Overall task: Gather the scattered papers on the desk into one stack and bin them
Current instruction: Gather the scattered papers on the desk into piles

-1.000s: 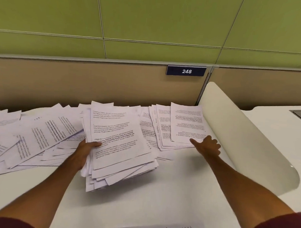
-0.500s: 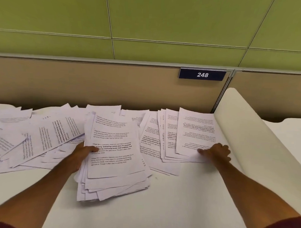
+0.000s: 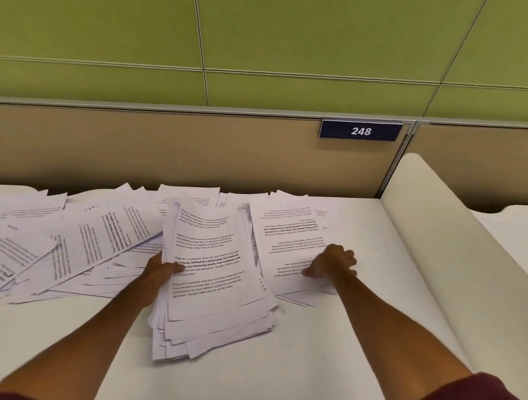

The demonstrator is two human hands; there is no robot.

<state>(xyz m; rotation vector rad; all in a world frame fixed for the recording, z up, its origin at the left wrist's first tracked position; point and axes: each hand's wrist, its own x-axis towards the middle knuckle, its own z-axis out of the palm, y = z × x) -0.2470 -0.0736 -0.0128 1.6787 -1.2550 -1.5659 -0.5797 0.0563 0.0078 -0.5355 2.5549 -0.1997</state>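
Cream divider (image 3: 452,251) near papers (image 3: 213,258), tan partition (image 3: 168,148) behind.

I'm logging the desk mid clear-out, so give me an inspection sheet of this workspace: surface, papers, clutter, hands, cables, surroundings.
Surface: white desk, papers across its far half.
Job's things: gathered stack, ragged, at centre; right pile beside it; loose sheets spread to the left; no bin in view.
Clutter: nothing seen.
Hands: left hand grips the gathered stack's left edge, thumb on top; right hand holds the right pile's near edge, fingers curled.
Cables: nothing seen.
Surroundings: beige partition with sign 248; green wall above; cream curved divider at right.
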